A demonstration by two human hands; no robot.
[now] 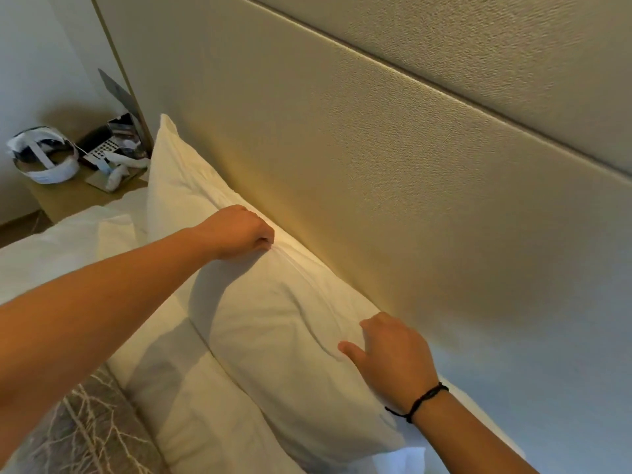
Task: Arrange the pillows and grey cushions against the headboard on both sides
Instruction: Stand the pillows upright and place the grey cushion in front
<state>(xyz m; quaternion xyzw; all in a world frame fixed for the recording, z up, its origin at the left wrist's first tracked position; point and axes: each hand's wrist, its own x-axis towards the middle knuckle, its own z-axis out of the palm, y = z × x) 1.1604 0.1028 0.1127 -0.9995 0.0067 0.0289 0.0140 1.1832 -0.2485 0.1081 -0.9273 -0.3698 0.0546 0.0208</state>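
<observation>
Upper pillow (273,302): white, one, propped on its long edge against the headboard (376,165), top seam running along the padded panel, far corner poking up near the bedside table.
Lower pillow (205,405): white, one, lying flat on the bed just in front of the upper one, touching it along its length; two white pillows counted in all.
Grey cushion (85,432): one in view, grey with a pale branch pattern, at the bottom left edge of the bed, touching the lower pillow; partly cut off by the frame.
Left hand (239,232): closed in a pinch on the top seam of the upper pillow, about midway along it.
Right hand (390,357): fingers spread and curled over the near end of the upper pillow, pressing into the fabric; black cord bracelet (417,401) at the wrist.
Headboard: beige, textured, two padded panels with one seam between them.
Duvet (68,241): white, rumpled, towards the left edge of the bed.
Bedside table (68,196): wooden, past the far corner of the bed; carries a white headset (44,155), a phone with keypad (99,148) and small clutter.
Writing: none legible.
Open room: bare headboard to the right of the hands.
</observation>
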